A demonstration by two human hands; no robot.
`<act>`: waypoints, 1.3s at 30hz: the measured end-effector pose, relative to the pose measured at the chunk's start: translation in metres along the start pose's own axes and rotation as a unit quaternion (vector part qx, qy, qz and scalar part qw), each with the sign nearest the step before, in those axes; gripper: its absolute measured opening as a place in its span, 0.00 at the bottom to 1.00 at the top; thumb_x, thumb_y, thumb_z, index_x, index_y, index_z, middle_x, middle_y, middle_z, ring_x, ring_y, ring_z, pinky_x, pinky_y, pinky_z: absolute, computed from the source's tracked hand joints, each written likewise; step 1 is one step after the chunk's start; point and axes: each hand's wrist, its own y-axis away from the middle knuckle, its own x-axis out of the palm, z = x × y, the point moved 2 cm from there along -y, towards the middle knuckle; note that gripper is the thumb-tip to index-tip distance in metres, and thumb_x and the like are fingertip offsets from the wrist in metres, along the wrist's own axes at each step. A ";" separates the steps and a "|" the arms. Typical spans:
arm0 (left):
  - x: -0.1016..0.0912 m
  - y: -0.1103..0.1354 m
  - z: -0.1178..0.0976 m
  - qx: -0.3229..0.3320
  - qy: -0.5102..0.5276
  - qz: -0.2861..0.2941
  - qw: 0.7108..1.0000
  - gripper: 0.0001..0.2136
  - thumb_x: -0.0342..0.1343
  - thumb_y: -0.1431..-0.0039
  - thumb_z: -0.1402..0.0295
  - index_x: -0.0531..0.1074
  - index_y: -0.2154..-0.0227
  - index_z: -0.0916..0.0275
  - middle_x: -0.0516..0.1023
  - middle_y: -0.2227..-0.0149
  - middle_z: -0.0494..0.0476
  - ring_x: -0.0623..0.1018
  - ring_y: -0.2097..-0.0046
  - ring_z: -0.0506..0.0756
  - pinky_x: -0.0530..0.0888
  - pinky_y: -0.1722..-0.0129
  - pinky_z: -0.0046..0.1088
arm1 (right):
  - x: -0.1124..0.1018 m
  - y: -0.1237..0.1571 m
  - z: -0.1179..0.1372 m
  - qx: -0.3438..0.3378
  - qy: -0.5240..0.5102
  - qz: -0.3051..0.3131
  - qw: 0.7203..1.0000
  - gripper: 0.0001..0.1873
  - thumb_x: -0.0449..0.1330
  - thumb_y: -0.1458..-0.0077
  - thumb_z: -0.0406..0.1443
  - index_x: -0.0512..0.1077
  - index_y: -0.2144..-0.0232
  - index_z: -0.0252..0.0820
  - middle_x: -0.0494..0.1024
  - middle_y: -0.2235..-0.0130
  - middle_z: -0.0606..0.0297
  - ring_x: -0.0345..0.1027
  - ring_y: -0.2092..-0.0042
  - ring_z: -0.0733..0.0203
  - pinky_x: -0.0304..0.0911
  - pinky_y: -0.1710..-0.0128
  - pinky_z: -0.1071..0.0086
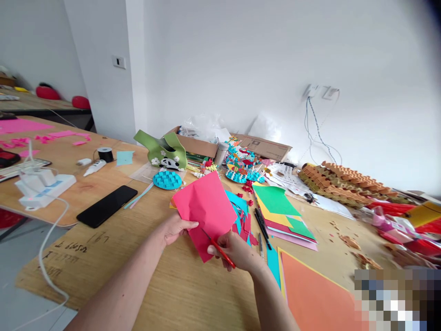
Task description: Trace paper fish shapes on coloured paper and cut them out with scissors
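Observation:
My left hand (pixel 177 227) pinches the lower left edge of a folded pink paper sheet (pixel 206 209), holding it up over the wooden table (pixel 172 285). My right hand (pixel 236 250) grips the paper's lower right edge together with a thin red pencil (pixel 220 250), whose tip lies against the sheet. Under the paper lie teal and pink paper scraps (pixel 243 216).
A black phone (pixel 106 205) lies to the left, near a white power strip (pixel 44 184) with cable. A stack of coloured sheets (pixel 282 211), black pens (pixel 262 223) and an orange sheet (pixel 313 294) lie to the right. Cardboard boxes, a green panda bag (pixel 165 151) and paper crafts crowd the back.

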 end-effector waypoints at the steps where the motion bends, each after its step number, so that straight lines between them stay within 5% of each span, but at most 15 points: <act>1: 0.001 0.000 -0.001 0.003 0.002 0.002 1.000 0.23 0.72 0.68 0.71 0.76 0.63 0.63 0.81 0.61 0.59 0.79 0.59 0.58 0.73 0.60 0.34 | 0.000 0.000 0.000 -0.003 0.003 -0.002 1.000 0.28 0.59 0.51 0.57 0.61 0.84 0.41 0.65 0.87 0.70 0.60 0.84 0.69 0.49 0.85 0.77; 9: 0.001 0.001 -0.002 -0.002 0.020 -0.014 1.000 0.24 0.72 0.65 0.64 0.75 0.61 0.63 0.81 0.58 0.61 0.79 0.58 0.59 0.75 0.59 0.36 | -0.001 0.000 0.000 0.008 0.003 0.003 1.000 0.28 0.59 0.52 0.57 0.63 0.83 0.41 0.66 0.86 0.69 0.61 0.84 0.68 0.51 0.84 0.76; 39: 0.009 0.002 -0.001 -0.011 0.057 0.008 0.998 0.24 0.72 0.65 0.67 0.75 0.61 0.65 0.80 0.56 0.63 0.79 0.54 0.63 0.75 0.56 0.39 | 0.001 -0.002 -0.003 -0.003 0.005 0.006 1.000 0.29 0.59 0.52 0.57 0.58 0.86 0.41 0.66 0.87 0.70 0.61 0.84 0.68 0.49 0.84 0.77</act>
